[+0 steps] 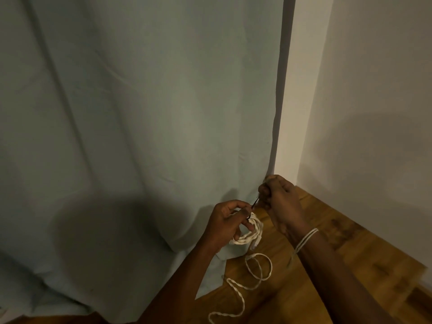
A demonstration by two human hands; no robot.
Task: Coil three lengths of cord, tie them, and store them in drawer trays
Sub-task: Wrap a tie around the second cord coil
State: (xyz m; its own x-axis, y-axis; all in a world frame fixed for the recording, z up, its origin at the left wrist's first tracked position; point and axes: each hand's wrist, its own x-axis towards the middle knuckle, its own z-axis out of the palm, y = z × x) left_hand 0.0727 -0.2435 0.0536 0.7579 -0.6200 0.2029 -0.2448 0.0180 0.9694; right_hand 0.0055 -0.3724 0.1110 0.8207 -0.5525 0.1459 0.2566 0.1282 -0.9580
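My left hand [225, 224] grips a coil of white twisted cord [251, 232], held above the wooden floor. My right hand [279, 202] is closed on a thin dark tie [255, 202] that runs taut down to the coil at my left thumb. The cord's loose tail [258, 268] hangs from the coil, loops on the floor and trails toward the bottom edge. A thin pale string [305, 239] is wrapped around my right wrist. No drawer or tray is in view.
A pale green curtain [140, 136] fills the left and centre and pools on the wooden floor [350, 265]. A white wall [362, 90] forms a corner on the right.
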